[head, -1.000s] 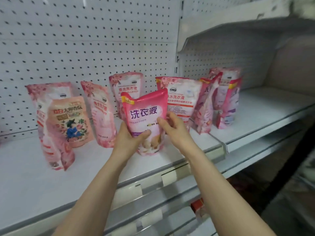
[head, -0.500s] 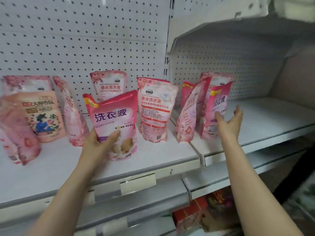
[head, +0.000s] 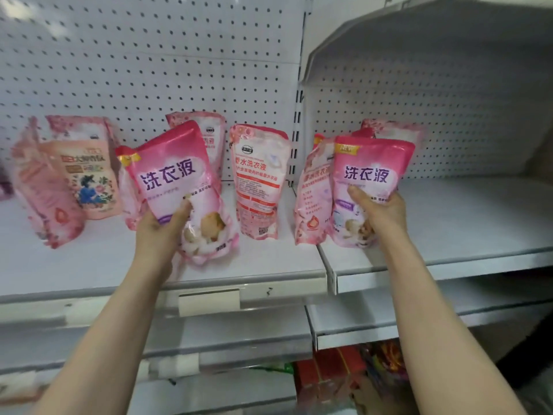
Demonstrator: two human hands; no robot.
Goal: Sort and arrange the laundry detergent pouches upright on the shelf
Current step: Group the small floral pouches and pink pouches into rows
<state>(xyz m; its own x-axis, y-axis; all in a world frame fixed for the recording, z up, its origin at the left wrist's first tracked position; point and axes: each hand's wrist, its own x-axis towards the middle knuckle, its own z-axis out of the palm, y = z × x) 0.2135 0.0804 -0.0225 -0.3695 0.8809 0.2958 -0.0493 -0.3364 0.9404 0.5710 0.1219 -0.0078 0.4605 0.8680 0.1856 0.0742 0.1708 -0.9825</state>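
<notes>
My left hand grips a bright pink detergent pouch, tilted left, its base at the white shelf. My right hand grips a matching bright pink pouch, held upright over the right shelf section. Between them a pale pink pouch with red text stands upright. Another pale pouch leans against the right-hand one. At the left stand a peach pouch with a blue figure and a blurred pink pouch. More pouches are partly hidden behind.
A white pegboard wall backs the shelf, with an upright post dividing the two sections. A grey overhanging shelf covers the right section. Lower shelves sit below, with red packages underneath.
My right hand, open and reaching a half second ago, has closed on the right bright pink pouch and brought it forward. My left hand has tilted its pouch to the left.
</notes>
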